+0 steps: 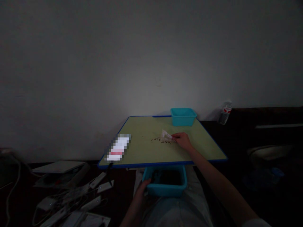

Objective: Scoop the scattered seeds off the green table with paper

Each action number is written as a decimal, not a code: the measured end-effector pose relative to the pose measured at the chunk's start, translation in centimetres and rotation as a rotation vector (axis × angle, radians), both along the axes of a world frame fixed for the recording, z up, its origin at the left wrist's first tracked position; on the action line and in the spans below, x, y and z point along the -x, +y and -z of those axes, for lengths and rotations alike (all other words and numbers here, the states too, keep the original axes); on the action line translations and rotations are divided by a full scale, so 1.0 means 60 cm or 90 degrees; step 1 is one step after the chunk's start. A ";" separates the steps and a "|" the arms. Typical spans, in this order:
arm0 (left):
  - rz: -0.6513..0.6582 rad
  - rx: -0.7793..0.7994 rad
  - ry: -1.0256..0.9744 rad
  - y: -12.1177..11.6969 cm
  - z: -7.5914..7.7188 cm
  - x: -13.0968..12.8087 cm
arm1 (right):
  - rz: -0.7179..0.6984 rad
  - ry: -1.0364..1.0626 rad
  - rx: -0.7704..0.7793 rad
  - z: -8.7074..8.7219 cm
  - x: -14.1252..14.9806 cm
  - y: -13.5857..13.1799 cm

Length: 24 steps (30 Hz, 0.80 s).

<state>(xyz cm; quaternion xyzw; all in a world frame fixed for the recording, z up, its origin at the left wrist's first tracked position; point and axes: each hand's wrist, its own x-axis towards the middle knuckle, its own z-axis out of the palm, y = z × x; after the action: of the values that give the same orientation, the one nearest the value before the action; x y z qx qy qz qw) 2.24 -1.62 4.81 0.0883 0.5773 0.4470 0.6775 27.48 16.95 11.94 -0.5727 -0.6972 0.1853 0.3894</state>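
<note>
My right hand (182,140) reaches out over a small green table (142,151) with a blue edge and pinches a small clear plastic bag (166,135). Several small brown seeds or beads (161,140) lie scattered on the table just left of that hand. My left hand (142,188) grips the left rim of a teal plastic tub (165,184) that rests on my lap, below the table's front edge. The tub's inside looks dark and I cannot make out its contents.
A second teal tub (183,116) stands at the table's far edge against the wall. A blurred white and red card (118,147) lies on the table's left side. Papers and cables (71,195) litter the floor at left. A plastic bottle (224,114) stands at right.
</note>
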 end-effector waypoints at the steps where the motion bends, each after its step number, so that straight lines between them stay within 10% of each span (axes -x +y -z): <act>1: 0.005 0.003 0.002 -0.001 -0.001 0.000 | -0.003 0.000 0.001 0.000 0.000 0.000; 24: 0.008 0.019 -0.003 -0.004 -0.020 -0.007 | -0.038 0.008 -0.001 -0.004 0.000 -0.004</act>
<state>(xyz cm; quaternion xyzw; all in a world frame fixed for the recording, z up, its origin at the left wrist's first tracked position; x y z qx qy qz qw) 2.67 -1.86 6.01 0.0812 0.5817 0.4344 0.6828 27.48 16.72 12.20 -0.5497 -0.7118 0.2000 0.3887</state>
